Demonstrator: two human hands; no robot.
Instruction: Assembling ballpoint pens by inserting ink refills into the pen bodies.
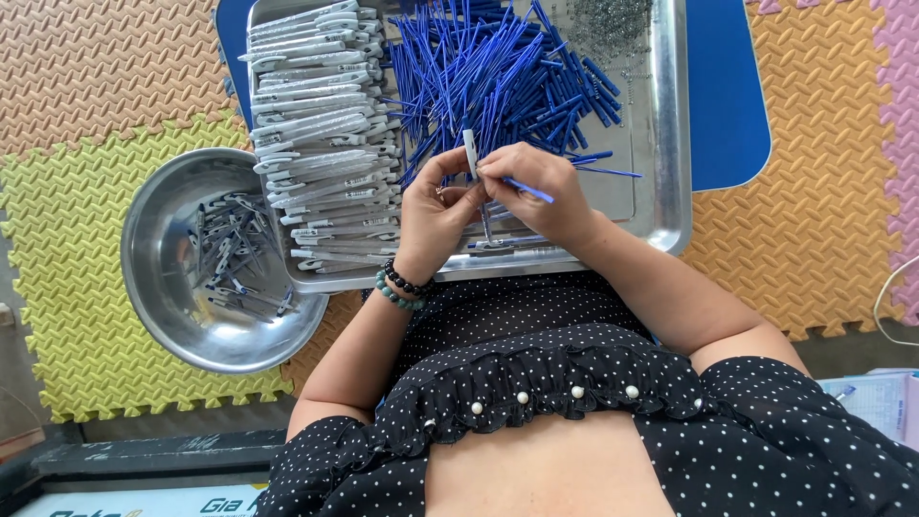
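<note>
Head view, looking down: sitting before a steel tray [670, 124] set on a blue board [732, 105], with coloured foam floor mats [814, 220] beneath.

Left hand [436, 215]: curling closed, thumb and fingers pinching the lower end of a pale grey pen barrel [470, 153], holding it nearly upright above the tray's near edge.

Right hand [536, 191]: closing in a narrow pinch on a thin blue refill [529, 191], touching the left hand at the fingertips, with the refill's free end sticking out to the right.

Pen barrel: standing between the two hands, rising just above the fingertips.

Blue refill: lying across the right hand's fingers, slanting down to the right.

Beyond both hands: sitting in a loose heap of blue refills [498, 67], filling the middle of the tray.

Beyond and to the left of the left hand: lying in stacked rows of grey pen barrels [321, 124], along the tray's left side.

Far beyond the right hand: resting in a small scatter of tiny metal parts [608, 24], too small to tell apart.

Well to the left of the left hand: sitting beside the tray, a round steel bowl [153, 278] holding dark grey pen pieces [235, 258].

Left wrist: wearing two beaded bracelets [402, 285], one dark, one green.
</note>
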